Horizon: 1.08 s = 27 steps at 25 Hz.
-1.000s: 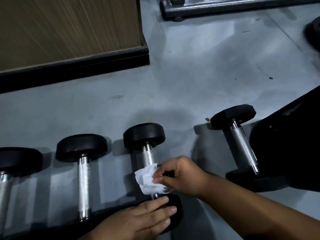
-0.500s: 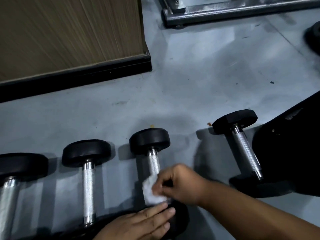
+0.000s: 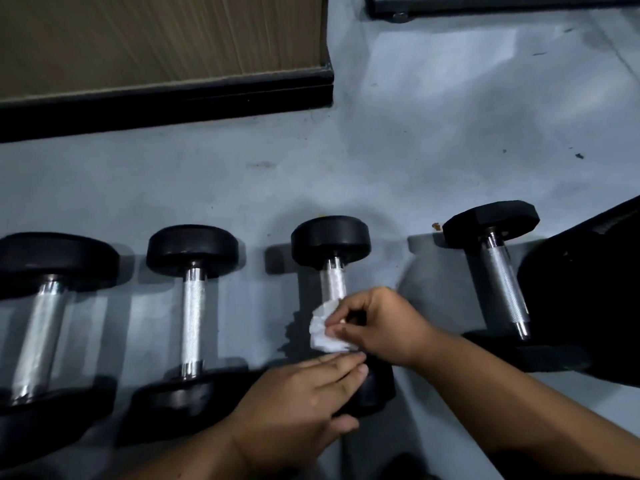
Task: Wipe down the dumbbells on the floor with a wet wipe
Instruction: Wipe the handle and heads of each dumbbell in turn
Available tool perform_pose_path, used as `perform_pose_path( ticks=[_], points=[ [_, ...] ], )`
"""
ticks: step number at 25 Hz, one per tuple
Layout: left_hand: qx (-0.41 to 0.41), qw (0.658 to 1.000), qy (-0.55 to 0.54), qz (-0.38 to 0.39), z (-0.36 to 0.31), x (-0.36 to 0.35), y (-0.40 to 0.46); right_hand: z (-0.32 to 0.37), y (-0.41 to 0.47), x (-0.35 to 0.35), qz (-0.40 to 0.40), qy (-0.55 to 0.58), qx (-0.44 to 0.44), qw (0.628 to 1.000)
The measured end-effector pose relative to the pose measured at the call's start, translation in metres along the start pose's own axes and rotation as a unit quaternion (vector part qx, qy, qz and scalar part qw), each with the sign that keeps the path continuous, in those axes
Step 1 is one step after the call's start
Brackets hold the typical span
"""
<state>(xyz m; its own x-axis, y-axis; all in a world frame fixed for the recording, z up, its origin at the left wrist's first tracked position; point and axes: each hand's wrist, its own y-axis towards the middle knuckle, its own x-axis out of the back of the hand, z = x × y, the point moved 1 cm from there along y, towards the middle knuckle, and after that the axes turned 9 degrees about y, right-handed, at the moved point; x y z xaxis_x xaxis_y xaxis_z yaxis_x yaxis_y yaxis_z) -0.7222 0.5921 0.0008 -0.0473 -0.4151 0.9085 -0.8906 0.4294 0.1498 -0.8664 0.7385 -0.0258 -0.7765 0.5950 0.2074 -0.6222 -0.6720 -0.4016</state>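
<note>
Several black-headed dumbbells with chrome handles lie in a row on the grey floor. My right hand (image 3: 377, 323) pinches a crumpled white wet wipe (image 3: 323, 332) against the lower part of the handle of the third dumbbell (image 3: 330, 242). My left hand (image 3: 304, 393) rests with straight fingers on that dumbbell's near head, which it mostly hides. To the left lie a second dumbbell (image 3: 192, 306) and a larger one (image 3: 45, 323). A hex-headed dumbbell (image 3: 505, 282) lies to the right.
A wooden panel with a black base (image 3: 166, 95) stands at the back left. A metal frame bar (image 3: 502, 3) runs along the top right. A dark bulky object (image 3: 588, 289) sits at the right, touching the hex dumbbell. Bare grey floor (image 3: 433, 133) lies beyond the row.
My right hand with the wipe has rubbed along the third dumbbell's handle and the wipe is more bunched up. The left hand stays on the near head. The view has shifted slightly.
</note>
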Motion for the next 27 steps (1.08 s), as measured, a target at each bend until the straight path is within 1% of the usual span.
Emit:
perform_pose_path(
  ticks=[1,2,3,6,8,10,11,12,14,15,16,18,20,22,24,27],
  points=[
    [0.003,1.0,0.015,-0.008,-0.002,-0.001,0.003,0.0,-0.008,-0.001,0.017,-0.01,-0.004,1.0],
    [0.014,1.0,0.014,0.0,-0.004,-0.001,0.004,0.001,-0.009,0.0,0.023,-0.02,-0.006,1.0],
    [0.022,1.0,0.012,-0.006,-0.005,-0.003,0.004,0.003,-0.004,0.001,0.018,-0.034,0.0,0.999],
    [0.047,0.999,0.007,0.002,-0.006,0.001,0.001,0.011,0.017,0.01,-0.047,-0.052,0.025,0.997],
    [0.062,0.998,0.02,-0.006,-0.005,0.005,-0.004,0.012,0.026,0.013,-0.089,-0.01,0.023,0.996],
    [0.067,0.997,0.027,-0.011,-0.005,0.006,-0.01,0.006,0.019,0.008,-0.114,0.041,0.009,0.993],
    [0.064,0.997,0.035,-0.011,-0.006,0.006,-0.012,0.002,0.011,0.005,-0.113,0.048,0.0,0.992],
    [0.061,0.997,0.044,-0.009,-0.007,0.005,-0.013,-0.002,0.002,0.002,-0.096,0.043,-0.006,0.994],
    [0.057,0.995,0.078,-0.012,-0.011,0.0,-0.013,-0.004,-0.016,-0.001,-0.035,0.023,-0.01,0.999],
    [0.06,0.994,0.095,-0.014,-0.014,-0.003,-0.011,-0.004,-0.018,0.001,-0.018,0.007,-0.007,1.0],
    [0.061,0.992,0.106,-0.013,-0.017,-0.005,-0.008,-0.001,-0.014,0.004,-0.02,-0.016,0.002,1.0],
    [0.055,0.99,0.128,-0.014,-0.024,-0.011,-0.002,0.006,0.002,0.012,-0.066,-0.047,0.022,0.996],
    [0.042,0.984,0.168,-0.031,-0.031,-0.017,0.005,0.012,0.022,0.021,-0.115,-0.027,0.022,0.993],
    [0.029,0.977,0.205,-0.059,-0.039,-0.022,0.01,0.01,0.031,0.026,-0.138,-0.002,0.018,0.99],
    [0.025,0.971,0.222,-0.088,-0.044,-0.026,0.008,0.003,0.019,0.027,-0.123,0.021,0.017,0.992],
    [0.031,0.972,0.214,-0.097,-0.041,-0.026,0.004,-0.008,-0.016,0.022,-0.032,0.059,-0.006,0.998]
  ],
)
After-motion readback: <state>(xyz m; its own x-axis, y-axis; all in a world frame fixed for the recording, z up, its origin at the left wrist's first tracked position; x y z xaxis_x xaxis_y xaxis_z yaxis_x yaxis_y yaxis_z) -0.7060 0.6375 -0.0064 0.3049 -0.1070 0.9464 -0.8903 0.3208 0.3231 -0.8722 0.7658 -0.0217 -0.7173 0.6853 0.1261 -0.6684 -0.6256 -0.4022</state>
